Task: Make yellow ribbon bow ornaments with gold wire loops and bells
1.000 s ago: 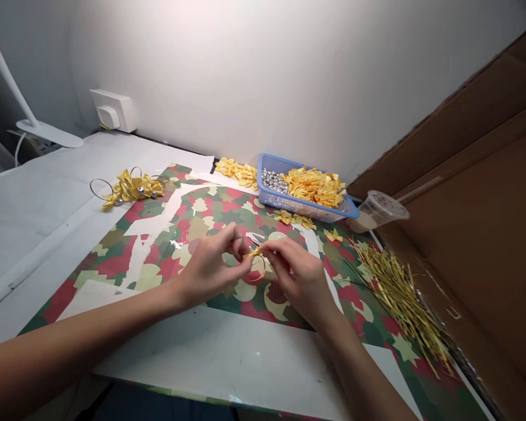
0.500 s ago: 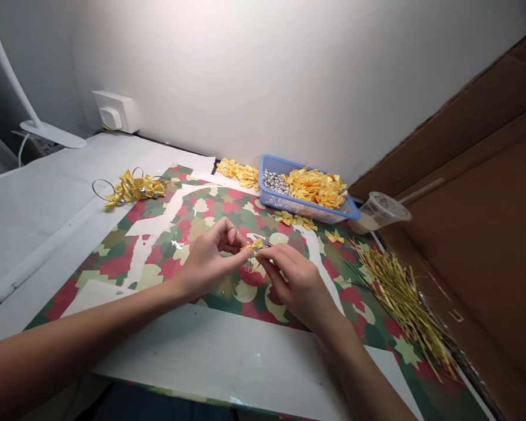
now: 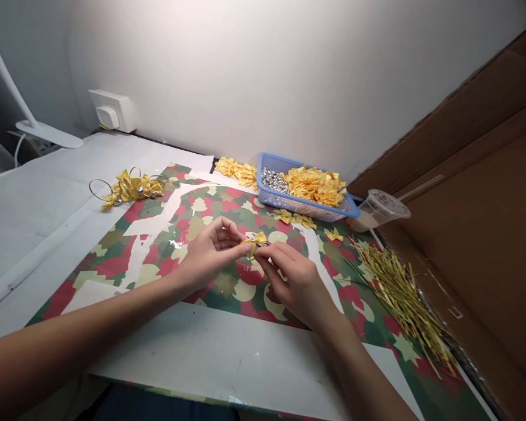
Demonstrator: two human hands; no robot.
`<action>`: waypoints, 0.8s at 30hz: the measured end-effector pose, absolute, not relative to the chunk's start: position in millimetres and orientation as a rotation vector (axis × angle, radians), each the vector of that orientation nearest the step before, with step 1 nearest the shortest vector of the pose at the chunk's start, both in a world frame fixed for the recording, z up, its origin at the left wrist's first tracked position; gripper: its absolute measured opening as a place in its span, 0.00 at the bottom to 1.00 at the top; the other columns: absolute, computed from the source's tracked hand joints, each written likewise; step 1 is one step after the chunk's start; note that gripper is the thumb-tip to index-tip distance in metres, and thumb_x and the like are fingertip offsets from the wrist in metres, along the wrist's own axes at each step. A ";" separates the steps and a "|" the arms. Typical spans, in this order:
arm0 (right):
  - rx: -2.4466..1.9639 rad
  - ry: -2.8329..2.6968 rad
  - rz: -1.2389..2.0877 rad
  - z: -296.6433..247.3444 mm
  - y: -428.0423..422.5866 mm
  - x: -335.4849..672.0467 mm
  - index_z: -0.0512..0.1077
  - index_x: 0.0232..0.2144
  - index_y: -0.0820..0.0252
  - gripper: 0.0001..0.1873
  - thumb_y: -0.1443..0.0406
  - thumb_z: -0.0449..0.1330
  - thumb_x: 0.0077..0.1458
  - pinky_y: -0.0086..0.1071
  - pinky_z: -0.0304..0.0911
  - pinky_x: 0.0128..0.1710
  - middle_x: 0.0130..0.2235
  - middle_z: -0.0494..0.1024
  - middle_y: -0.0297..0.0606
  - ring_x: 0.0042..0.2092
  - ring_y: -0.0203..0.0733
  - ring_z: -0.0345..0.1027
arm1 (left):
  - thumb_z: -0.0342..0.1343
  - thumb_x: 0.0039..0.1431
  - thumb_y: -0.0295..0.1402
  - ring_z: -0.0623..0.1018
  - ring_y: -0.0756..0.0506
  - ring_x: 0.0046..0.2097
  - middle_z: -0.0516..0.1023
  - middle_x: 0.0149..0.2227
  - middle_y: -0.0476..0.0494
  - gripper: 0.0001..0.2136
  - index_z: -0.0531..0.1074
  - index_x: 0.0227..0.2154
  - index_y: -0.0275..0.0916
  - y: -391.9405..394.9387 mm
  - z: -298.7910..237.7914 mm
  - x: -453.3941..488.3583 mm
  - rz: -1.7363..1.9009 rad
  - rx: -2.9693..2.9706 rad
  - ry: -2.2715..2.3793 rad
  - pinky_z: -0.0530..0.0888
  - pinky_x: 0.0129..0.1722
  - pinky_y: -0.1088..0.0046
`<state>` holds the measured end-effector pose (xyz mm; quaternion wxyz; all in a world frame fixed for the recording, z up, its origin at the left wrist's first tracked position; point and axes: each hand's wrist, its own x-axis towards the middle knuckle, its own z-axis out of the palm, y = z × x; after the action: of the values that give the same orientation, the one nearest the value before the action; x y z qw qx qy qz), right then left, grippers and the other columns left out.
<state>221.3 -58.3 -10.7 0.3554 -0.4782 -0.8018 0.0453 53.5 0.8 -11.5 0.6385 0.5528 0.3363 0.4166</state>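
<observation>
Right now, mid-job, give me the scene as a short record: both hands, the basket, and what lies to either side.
left hand: pinching a small yellow bow
right hand: fingertips close beside the bow; exact grip unclear
blue basket: small silver balls left, pile of yellow bows right
left side: cluster of looped bows
right side: bundle of thin strips, clear cup

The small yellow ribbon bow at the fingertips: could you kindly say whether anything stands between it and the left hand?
Nothing visible does: the left hand pinches the small yellow ribbon bow, the right hand close beside.
</observation>
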 end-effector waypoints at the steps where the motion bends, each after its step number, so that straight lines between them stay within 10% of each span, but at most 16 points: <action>1: -1.235 -2.066 0.119 -11.3 -58.1 220.8 0.67 0.35 0.58 0.08 0.72 0.50 0.62 0.30 0.63 0.31 0.31 0.72 0.38 0.32 0.39 0.66 | 0.65 0.46 0.31 0.77 0.51 0.34 0.75 0.31 0.50 0.11 0.67 0.29 0.39 1.2 -11.7 53.2 0.940 1.268 0.778 0.76 0.37 0.73; 24: -1.306 -2.034 0.085 -15.8 -58.5 214.7 0.67 0.29 0.58 0.08 0.72 0.51 0.57 0.28 0.59 0.26 0.27 0.68 0.34 0.28 0.36 0.63 | 0.65 0.48 0.38 0.77 0.46 0.41 0.79 0.39 0.44 0.13 0.77 0.36 0.38 1.5 -10.2 52.0 0.765 1.221 0.813 0.73 0.45 0.69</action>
<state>214.7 -58.5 -15.8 0.3536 -0.5052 -0.7865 0.0327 52.0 1.5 -10.2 0.6769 0.5431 0.3618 0.3405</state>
